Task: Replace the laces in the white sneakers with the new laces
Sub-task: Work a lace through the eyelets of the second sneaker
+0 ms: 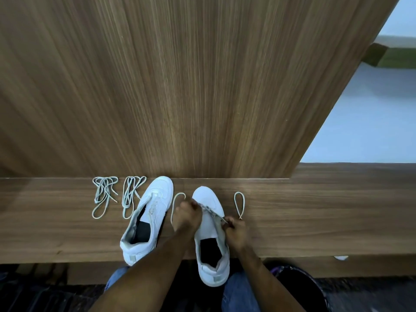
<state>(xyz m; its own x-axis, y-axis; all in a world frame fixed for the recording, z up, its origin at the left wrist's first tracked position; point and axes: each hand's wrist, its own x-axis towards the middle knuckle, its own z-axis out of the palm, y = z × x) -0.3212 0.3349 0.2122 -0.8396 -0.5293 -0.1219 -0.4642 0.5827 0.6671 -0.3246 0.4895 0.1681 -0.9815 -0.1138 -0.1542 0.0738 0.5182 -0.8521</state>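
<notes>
Two white sneakers stand on a wooden ledge [315,210], toes pointing away from me. The left sneaker [148,219] has no lace that I can make out. On the right sneaker [210,239], whose heel hangs over the ledge's front edge, a pale lace [211,211] crosses the eyelets. One end of that lace loops out to the left [177,199], the other to the right [239,203]. My left hand [186,217] pinches the lace at the shoe's left side. At the right row of eyelets, my right hand [236,233] pinches the lace.
Two loose bundled laces [104,195] [131,194] lie on the ledge left of the sneakers. A tall wooden panel [180,86] rises directly behind the ledge. A dark round bin [310,289] sits below at the right, next to my knees in jeans.
</notes>
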